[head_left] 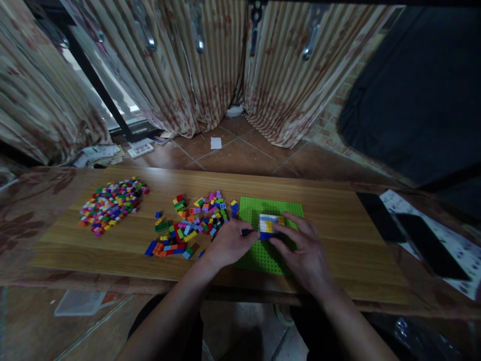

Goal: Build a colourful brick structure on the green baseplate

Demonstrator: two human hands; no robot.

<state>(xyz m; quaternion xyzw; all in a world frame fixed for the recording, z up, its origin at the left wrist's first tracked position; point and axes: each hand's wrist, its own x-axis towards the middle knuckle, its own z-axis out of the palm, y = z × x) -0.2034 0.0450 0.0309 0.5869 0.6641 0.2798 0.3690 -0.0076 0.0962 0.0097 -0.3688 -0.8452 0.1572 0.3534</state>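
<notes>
A green baseplate (pixel 274 208) lies on the wooden board. On it stands a small block of stacked bricks (pixel 268 224), white, yellow and blue. My left hand (pixel 229 243) pinches a dark small brick at the block's left side. My right hand (pixel 306 248) rests on the plate, fingers curled against the block's right side and front. A loose pile of coloured bricks (pixel 190 223) lies just left of my left hand. A second, denser pile of small bricks (pixel 110 203) sits at the board's far left.
The wooden board (pixel 356 250) spans the table. Two dark flat phones (pixel 428 243) lie on a patterned sheet at the right. Striped curtains (pixel 210 65) hang behind, above a tiled floor with papers (pixel 141 149). A clear plastic lid (pixel 78 302) lies on the floor below.
</notes>
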